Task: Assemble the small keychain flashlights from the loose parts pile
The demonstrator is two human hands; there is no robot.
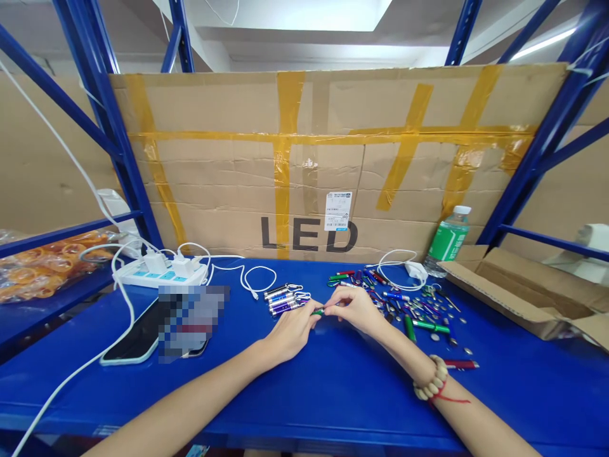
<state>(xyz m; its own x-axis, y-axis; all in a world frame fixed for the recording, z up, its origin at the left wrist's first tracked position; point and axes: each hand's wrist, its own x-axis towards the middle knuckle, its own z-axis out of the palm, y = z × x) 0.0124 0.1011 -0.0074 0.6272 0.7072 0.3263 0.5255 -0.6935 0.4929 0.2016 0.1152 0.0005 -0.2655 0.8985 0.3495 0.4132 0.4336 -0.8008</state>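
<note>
Pinching a small green piece (318,311), left hand (292,327) and right hand (356,309) meet; tubes (284,304) lined up left of the grip look done, scattered parts (396,296) rightward likely remain.

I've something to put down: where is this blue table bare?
Bare: the table between left forearm and right forearm, and between the phone and left forearm. Crowded: right of the right hand, with scattered parts; back left, around the power strip.

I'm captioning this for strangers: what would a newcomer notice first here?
Probably the huge cardboard sheet behind the blue table, printed with dark LED letters. Next, centrally, the left hand and right hand meeting at a small green piece. Then the scattered colourful parts to their right.
</note>
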